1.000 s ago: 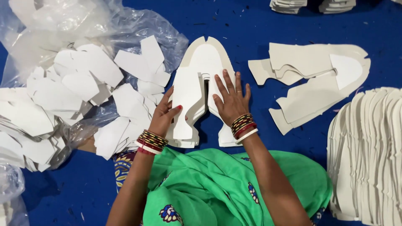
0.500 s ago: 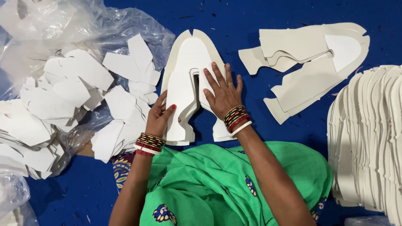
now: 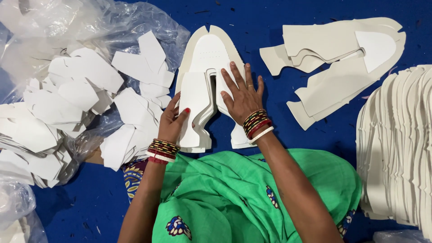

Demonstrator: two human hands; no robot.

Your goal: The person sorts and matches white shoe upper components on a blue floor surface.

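The stack of white shoe cutouts has been squared: its left edge is pinched by the left hand, while the right hand is pressed flat, grasping nothing.

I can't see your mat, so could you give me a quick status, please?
Left hand gripping stack edge. Right hand flat on top. Nothing in the way.

Bare forearms are seen. A stack of thin bangles in red, gold and dark tones is worn on each wrist. A ring is worn on the right hand, and red nail polish (thumb only visible) on the left hand. A bright green garment with blue floral motifs is worn.
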